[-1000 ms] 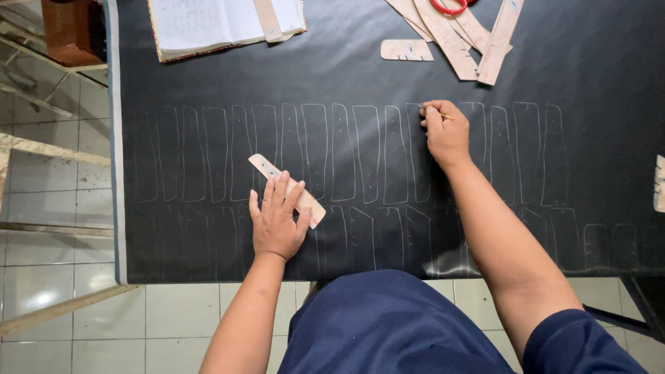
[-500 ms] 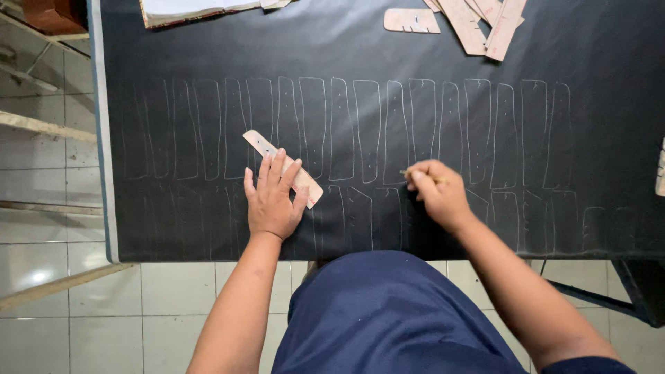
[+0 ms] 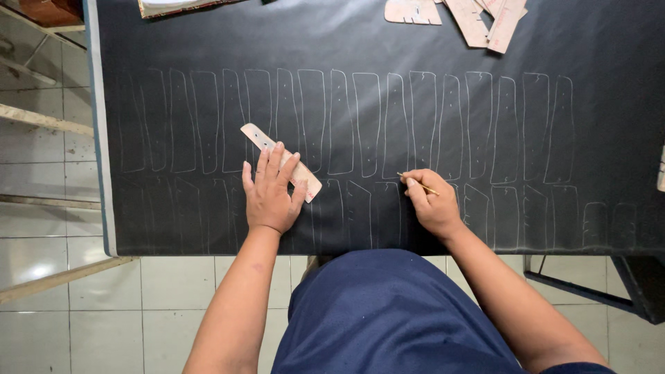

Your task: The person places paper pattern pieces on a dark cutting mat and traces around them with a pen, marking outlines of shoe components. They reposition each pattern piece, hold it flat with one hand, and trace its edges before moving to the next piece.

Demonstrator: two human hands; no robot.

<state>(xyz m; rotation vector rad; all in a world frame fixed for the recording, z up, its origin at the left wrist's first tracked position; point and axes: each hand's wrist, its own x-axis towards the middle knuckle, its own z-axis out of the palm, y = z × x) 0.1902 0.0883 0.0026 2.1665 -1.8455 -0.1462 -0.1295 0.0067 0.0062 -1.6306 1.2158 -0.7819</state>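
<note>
Your left hand [image 3: 270, 190] lies flat, fingers spread, pressing the narrow tan template [image 3: 280, 161] onto the black sheet [image 3: 609, 125], over the chalked outlines near its front edge. Your right hand [image 3: 433, 204], to the right of the template, has its fingers pinched together on a thin marking stick [image 3: 418, 184], its tip on the sheet. More tan templates [image 3: 478, 17] lie at the sheet's far edge. Since half a second ago, both hands have barely shifted.
</note>
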